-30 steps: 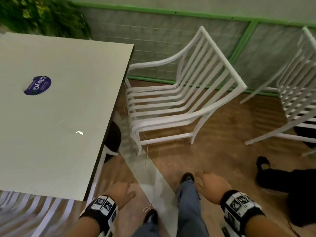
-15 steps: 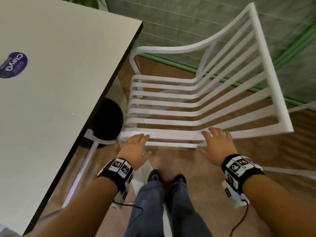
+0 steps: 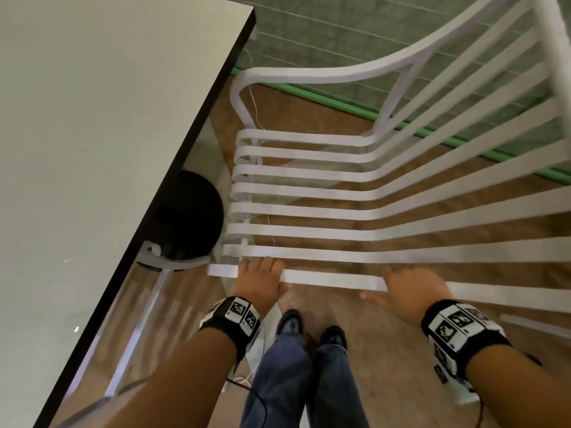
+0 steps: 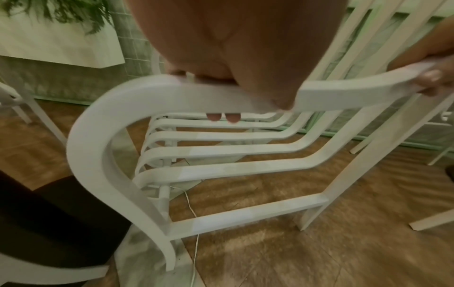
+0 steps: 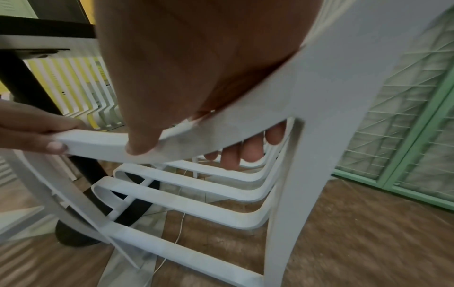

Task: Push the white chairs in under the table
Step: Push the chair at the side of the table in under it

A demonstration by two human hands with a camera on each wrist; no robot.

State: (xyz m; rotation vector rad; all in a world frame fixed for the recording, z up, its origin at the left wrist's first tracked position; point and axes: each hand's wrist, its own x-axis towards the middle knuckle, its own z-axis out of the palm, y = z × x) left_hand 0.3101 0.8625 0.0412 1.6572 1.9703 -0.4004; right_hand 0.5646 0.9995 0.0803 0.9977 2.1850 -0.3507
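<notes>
Right now I have both hands on the near armrest (image 3: 333, 278) of the white chair (image 3: 309, 193), which stands side-on straight ahead of me, its seat slats running left to right and its back rising to my right. My left hand (image 3: 259, 281) sits near the front end of that armrest, close to the tabletop (image 3: 102, 125); in the left wrist view its fingers (image 4: 222, 117) curl over the bar and poke out below it, so it is gripping. My right hand (image 3: 411, 288) is further along the same bar, near where it meets the chair back; the right wrist view shows its fingers (image 5: 250, 149) wrapped under the armrest and the thumb on the near side, also gripping. The chair's front edge lies just beside the tabletop's dark edge, the seat not under it. The table's black round base (image 3: 191, 217) shows below that edge, on the brown wooden floor (image 3: 401, 381). My shoes (image 3: 309, 329) are between my two arms, just short of the armrest. A green-framed mesh fence (image 3: 340, 41) runs behind the chair.
</notes>
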